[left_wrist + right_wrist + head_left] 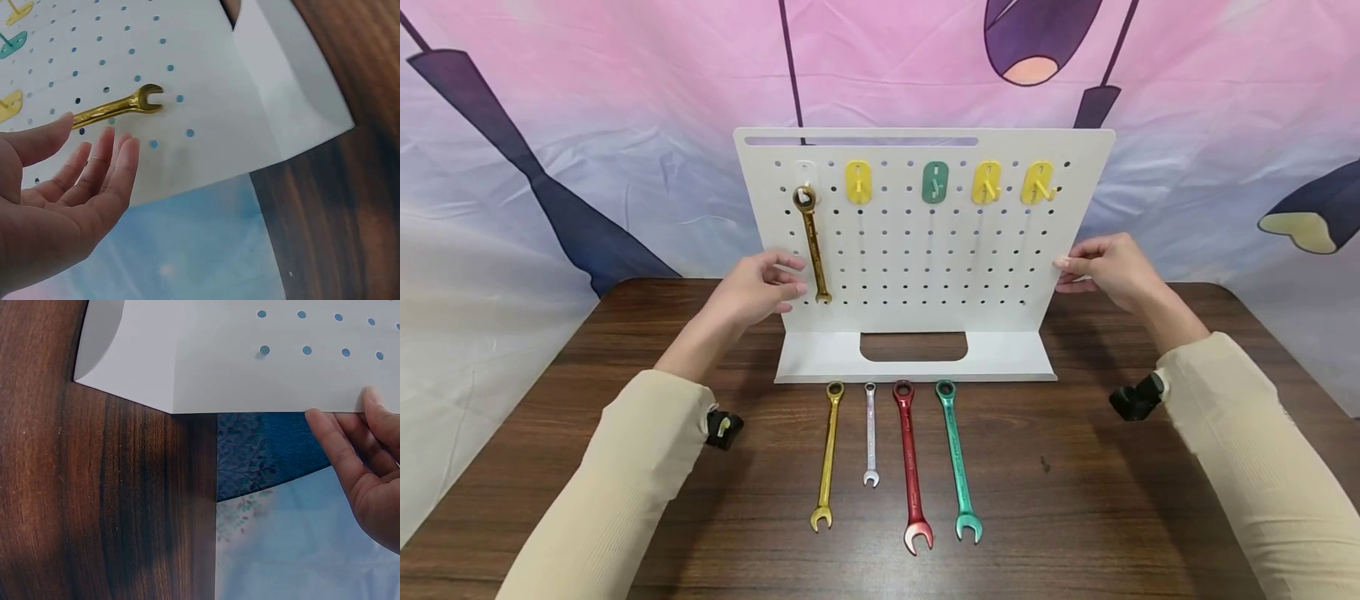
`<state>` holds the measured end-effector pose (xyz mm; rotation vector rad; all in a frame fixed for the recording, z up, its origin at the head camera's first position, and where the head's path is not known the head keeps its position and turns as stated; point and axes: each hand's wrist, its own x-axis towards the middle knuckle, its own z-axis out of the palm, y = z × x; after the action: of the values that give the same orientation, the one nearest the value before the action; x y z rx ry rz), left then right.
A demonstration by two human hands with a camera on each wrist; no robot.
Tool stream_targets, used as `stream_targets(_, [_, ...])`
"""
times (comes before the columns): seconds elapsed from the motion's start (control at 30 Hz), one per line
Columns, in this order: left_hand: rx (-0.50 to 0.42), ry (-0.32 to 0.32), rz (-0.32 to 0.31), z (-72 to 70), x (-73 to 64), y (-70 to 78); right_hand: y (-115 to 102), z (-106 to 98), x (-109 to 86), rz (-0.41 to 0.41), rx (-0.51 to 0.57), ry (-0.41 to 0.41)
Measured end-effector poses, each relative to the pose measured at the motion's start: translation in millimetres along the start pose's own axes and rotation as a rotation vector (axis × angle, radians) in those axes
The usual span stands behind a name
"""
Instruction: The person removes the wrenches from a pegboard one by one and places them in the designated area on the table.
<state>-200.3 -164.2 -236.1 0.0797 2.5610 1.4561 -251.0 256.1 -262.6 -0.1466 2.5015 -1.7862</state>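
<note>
A gold combination wrench (814, 250) hangs by its ring end from a white hook (806, 172) at the upper left of the white pegboard (917, 317). My left hand (758, 287) is beside its lower end, fingers spread and loosely bent; in the left wrist view the thumb lies close to the wrench (119, 109), and whether it touches cannot be told. My right hand (1105, 265) pinches the pegboard's right edge, thumb on the front face and fingers behind. The right wrist view shows the thumb over the board (237, 381).
Yellow hooks (858, 182) and a green hook (935, 182) line the board's top. On the wooden table (1037, 517) before it lie a yellow wrench (828, 458), a small silver wrench (871, 433), a red wrench (911, 467) and a green wrench (957, 458). A patterned cloth (662, 167) hangs behind.
</note>
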Motion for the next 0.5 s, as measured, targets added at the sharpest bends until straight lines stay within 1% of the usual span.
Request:
stream_targets(0.1, [0.018, 0.012, 0.025, -1.1, 1.8, 5.8, 0, 0, -0.1, 0.0, -0.012, 0.0])
stream_targets(0.23, [0.02, 0.043, 0.06, -2.6, 3.5, 12.9, 0, 0, 0.0, -0.002, -0.014, 0.002])
stream_targets(0.3, [0.015, 0.056, 0.064, -3.1, 4.2, 15.7, 0, 0, 0.0, -0.001, -0.011, 0.003])
stream_targets(0.5, [-0.01, 0.065, 0.07, -3.0, 5.8, 22.6, 0, 0, 0.4, 0.004, -0.006, 0.0])
